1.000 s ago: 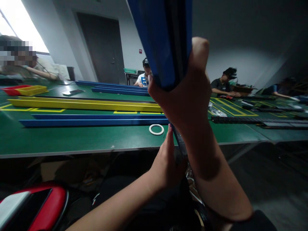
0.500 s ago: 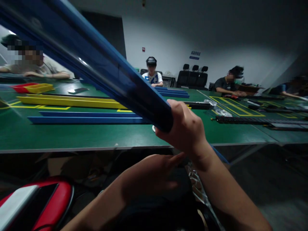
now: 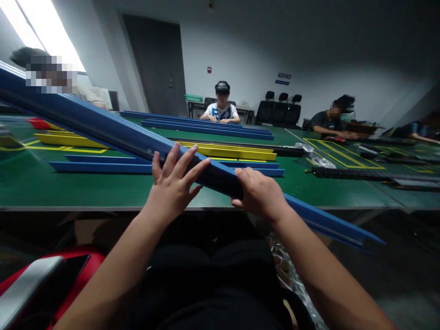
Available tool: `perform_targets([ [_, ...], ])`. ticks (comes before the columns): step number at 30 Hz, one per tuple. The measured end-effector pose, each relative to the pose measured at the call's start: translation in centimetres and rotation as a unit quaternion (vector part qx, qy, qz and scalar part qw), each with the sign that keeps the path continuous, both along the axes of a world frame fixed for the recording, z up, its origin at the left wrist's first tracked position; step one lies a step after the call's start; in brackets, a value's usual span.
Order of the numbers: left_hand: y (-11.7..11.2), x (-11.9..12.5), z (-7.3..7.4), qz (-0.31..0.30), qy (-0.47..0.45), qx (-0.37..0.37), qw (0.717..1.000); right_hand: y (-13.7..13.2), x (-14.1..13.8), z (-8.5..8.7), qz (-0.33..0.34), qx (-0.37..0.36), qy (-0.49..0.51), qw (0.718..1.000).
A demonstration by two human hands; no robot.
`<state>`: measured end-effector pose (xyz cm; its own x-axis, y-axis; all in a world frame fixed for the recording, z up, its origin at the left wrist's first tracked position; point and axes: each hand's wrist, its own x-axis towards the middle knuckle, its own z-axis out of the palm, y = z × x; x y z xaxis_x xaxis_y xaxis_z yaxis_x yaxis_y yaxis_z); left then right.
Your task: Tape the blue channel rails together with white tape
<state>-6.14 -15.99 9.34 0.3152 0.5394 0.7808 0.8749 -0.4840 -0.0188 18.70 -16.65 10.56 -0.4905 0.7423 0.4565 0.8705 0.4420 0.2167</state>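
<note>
A long blue channel strip (image 3: 103, 130) slants across the view, from the upper left down to the lower right past the table's front edge. My right hand (image 3: 259, 192) is wrapped round it near its middle. My left hand (image 3: 173, 183) reaches up beside it with the fingers spread, the fingertips touching the strip's near side. Both forearms rise from my lap.
A green table (image 3: 68, 190) carries more blue strips (image 3: 103, 166), a yellow strip (image 3: 227, 151) and black rails (image 3: 360, 173). Other people sit at the far side and right. A red and grey seat (image 3: 41, 284) is at the lower left. Crinkled clear plastic (image 3: 292, 275) lies by my right leg.
The blue strip has swung down from upright to a low slant towards the table. My left hand rose from my lap and opened against it. My right hand kept its grip.
</note>
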Motion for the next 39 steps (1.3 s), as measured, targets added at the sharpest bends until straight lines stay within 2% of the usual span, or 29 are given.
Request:
perform_targets([
  [5, 1.0, -0.9, -1.3, 0.046, -0.001, -0.019, 0.999, 1.0, 0.8, -0.7, 0.029, -0.033, -0.041, 0.998],
  [10, 1.9, -1.6, -3.0, 0.030, 0.026, -0.062, 0.997, 2.6, 2.0, -1.6, 0.034, -0.030, -0.040, 0.998],
  [15, 2.4, -1.1, -4.0, 0.034, 0.037, -0.105, 0.993, 3.9, 3.2, -3.0, 0.040, -0.025, -0.007, 0.999],
  [23, 4.1, -0.6, -5.7, 0.018, 0.074, -0.165, 0.983, 5.7, 4.7, -5.6, 0.066, -0.105, 0.035, 0.992],
  [31, 6.3, -0.1, -7.7, 0.003, 0.086, -0.204, 0.975, 8.3, 5.7, -7.5, 0.069, -0.185, 0.076, 0.977],
  [39, 7.7, -0.4, -9.1, 0.001, 0.095, -0.230, 0.969, 9.3, 5.6, -8.5, 0.067, -0.196, 0.059, 0.977],
])
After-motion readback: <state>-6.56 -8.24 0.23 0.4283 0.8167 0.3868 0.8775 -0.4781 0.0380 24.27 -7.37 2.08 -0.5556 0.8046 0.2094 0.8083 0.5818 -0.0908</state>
